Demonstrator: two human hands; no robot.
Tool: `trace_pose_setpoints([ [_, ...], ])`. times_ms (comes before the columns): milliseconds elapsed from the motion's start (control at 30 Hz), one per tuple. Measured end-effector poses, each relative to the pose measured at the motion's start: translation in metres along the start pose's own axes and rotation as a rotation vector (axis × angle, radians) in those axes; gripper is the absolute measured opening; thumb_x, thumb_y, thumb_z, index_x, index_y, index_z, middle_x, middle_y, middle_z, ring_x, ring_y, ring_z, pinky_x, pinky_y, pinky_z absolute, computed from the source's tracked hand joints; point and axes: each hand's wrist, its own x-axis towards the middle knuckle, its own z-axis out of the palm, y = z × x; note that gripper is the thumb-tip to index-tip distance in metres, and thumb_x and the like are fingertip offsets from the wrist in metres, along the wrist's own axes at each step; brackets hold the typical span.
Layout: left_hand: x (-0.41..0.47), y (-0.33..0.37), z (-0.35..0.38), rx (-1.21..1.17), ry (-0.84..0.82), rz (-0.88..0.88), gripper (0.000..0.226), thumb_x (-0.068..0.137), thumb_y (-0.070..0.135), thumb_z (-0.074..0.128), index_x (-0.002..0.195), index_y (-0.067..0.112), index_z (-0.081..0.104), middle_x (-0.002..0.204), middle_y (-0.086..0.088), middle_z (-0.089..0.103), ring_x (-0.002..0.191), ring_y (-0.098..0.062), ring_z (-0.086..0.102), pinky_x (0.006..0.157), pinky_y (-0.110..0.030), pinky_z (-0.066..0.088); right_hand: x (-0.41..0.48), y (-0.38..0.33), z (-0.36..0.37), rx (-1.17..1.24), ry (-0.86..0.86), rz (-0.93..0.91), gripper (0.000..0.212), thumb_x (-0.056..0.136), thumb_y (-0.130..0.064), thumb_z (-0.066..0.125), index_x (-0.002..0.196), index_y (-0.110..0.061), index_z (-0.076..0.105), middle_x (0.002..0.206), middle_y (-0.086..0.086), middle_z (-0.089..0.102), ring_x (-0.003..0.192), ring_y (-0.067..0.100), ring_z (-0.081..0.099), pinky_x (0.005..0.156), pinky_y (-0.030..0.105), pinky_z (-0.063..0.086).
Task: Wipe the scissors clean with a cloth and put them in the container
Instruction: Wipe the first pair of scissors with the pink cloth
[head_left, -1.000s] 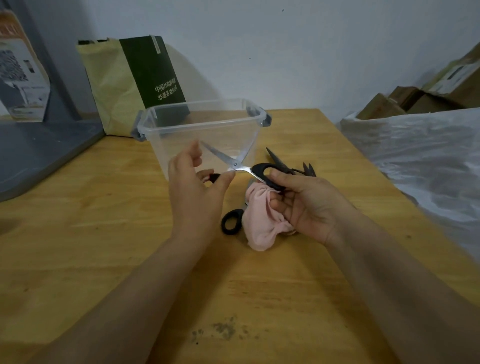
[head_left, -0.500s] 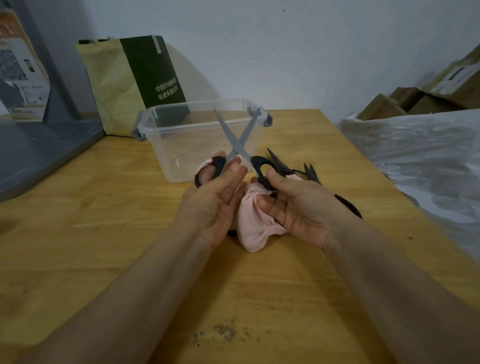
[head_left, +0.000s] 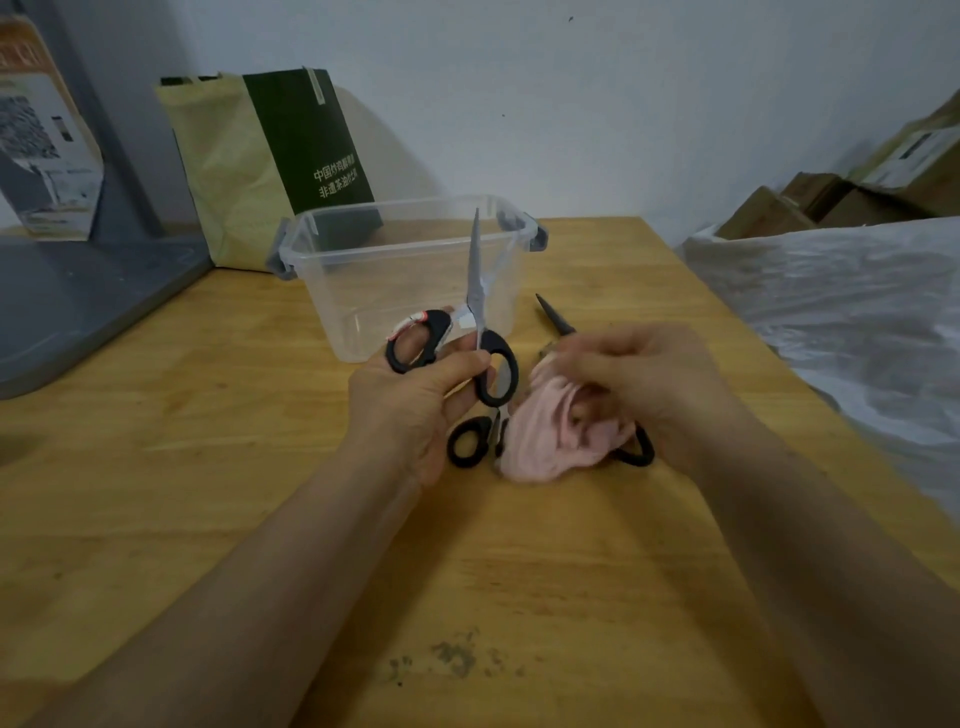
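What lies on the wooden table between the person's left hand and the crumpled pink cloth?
Head view: the black loop handle of a second pair of scissors, partly under the pink cloth.

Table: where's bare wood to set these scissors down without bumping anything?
Bare wood lies left of your left hand holding the scissors, between the grey tray and your forearm, and near you between both forearms, around the dark stain. Crowded: around the pink cloth your right hand holds, where other scissors lie, in front of the clear container.

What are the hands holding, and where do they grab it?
The left hand holds scissors by the black handles; the right hand grips pink cloth at its bunched top.
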Motion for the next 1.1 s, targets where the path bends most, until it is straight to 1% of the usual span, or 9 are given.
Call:
trace_pose_setpoints([
  [100, -0.002, -0.003, 0.002, 0.078, -0.049, -0.032, 0.036, 0.072, -0.019, 0.064, 0.100, 0.003, 0.063, 0.082, -0.012, 0.073, 0.076, -0.021, 0.072, 0.068, -0.034, 0.060, 0.005, -0.001, -0.011, 0.036, 0.311, -0.330, 0.024, 0.084, -0.009, 0.068, 0.106, -0.018, 0.068, 0.099, 0.003, 0.070, 0.083, 0.011, 0.068, 0.072, 0.025, 0.055],
  [200, -0.006, -0.006, 0.004, 0.145, -0.121, -0.080, 0.035, 0.073, -0.018, 0.064, 0.102, 0.002, 0.063, 0.096, -0.017, 0.072, 0.085, -0.026, 0.072, 0.077, -0.037, 0.059, 0.006, 0.001, 0.000, -0.027, 0.239, -0.479, 0.027, 0.084, -0.009, 0.070, 0.103, -0.027, 0.066, 0.095, -0.008, 0.068, 0.085, 0.002, 0.064, 0.077, 0.020, 0.052],
  [300, -0.007, -0.008, 0.005, 0.158, -0.179, -0.085, 0.033, 0.075, -0.019, 0.060, 0.101, 0.001, 0.065, 0.100, -0.015, 0.072, 0.090, -0.024, 0.071, 0.075, -0.031, 0.059, 0.008, 0.009, 0.012, -0.014, 0.102, -0.449, 0.024, 0.082, -0.005, 0.070, 0.093, -0.025, 0.072, 0.094, -0.015, 0.070, 0.086, -0.005, 0.065, 0.072, 0.011, 0.050],
  [433, -0.009, -0.009, 0.006, 0.129, -0.191, -0.089, 0.031, 0.079, -0.020, 0.053, 0.102, -0.004, 0.064, 0.100, -0.016, 0.072, 0.088, -0.024, 0.071, 0.069, -0.025, 0.059, 0.009, 0.015, 0.016, -0.063, 0.040, -0.501, 0.022, 0.081, -0.001, 0.069, 0.098, -0.015, 0.073, 0.099, -0.006, 0.069, 0.093, -0.006, 0.063, 0.072, 0.007, 0.048],
  [500, -0.009, -0.008, 0.007, 0.161, -0.175, -0.083, 0.025, 0.080, -0.018, 0.053, 0.094, -0.002, 0.066, 0.089, -0.014, 0.072, 0.074, -0.019, 0.070, 0.060, -0.021, 0.056, 0.010, 0.017, 0.017, -0.160, 0.061, -0.530, 0.020, 0.080, -0.006, 0.071, 0.096, -0.017, 0.074, 0.099, -0.006, 0.068, 0.098, 0.000, 0.062, 0.085, 0.016, 0.049],
  [567, -0.011, -0.007, 0.008, 0.242, -0.152, -0.050, 0.023, 0.082, -0.014, 0.054, 0.078, 0.006, 0.066, 0.070, -0.008, 0.063, 0.056, -0.013, 0.055, 0.044, -0.017, 0.042, 0.011, 0.017, 0.017, -0.238, 0.079, -0.520, 0.016, 0.079, -0.012, 0.074, 0.095, -0.017, 0.075, 0.103, -0.004, 0.065, 0.103, 0.007, 0.059, 0.094, 0.027, 0.048],
  [700, -0.011, -0.007, 0.008, 0.291, -0.058, 0.008, 0.027, 0.081, -0.006, 0.057, 0.063, 0.013, 0.060, 0.063, -0.004, 0.054, 0.049, -0.010, 0.039, 0.036, -0.017, 0.022, 0.009, 0.016, 0.021, -0.288, 0.084, -0.550, 0.019, 0.078, -0.015, 0.075, 0.086, -0.032, 0.071, 0.101, -0.006, 0.063, 0.098, 0.011, 0.059, 0.090, 0.034, 0.051],
  [867, -0.011, -0.006, 0.009, 0.301, -0.016, 0.021, 0.012, 0.085, 0.019, 0.068, 0.075, 0.012, 0.066, 0.065, 0.000, 0.065, 0.050, -0.008, 0.050, 0.033, -0.013, 0.027, 0.009, 0.016, 0.024, -0.368, 0.099, -0.568, 0.024, 0.080, -0.014, 0.073, 0.104, -0.021, 0.072, 0.093, -0.007, 0.062, 0.083, 0.006, 0.058, 0.084, 0.032, 0.052],
  [1100, -0.013, -0.006, 0.009, 0.352, 0.022, 0.077, 0.013, 0.084, 0.019, 0.068, 0.073, 0.013, 0.065, 0.063, 0.002, 0.067, 0.042, 0.000, 0.053, 0.036, -0.012, 0.030, 0.005, 0.016, 0.030, -0.474, 0.122, -0.690, 0.010, 0.082, -0.012, 0.071, 0.091, -0.012, 0.075, 0.090, 0.002, 0.065, 0.085, 0.015, 0.060, 0.079, 0.033, 0.051],
])
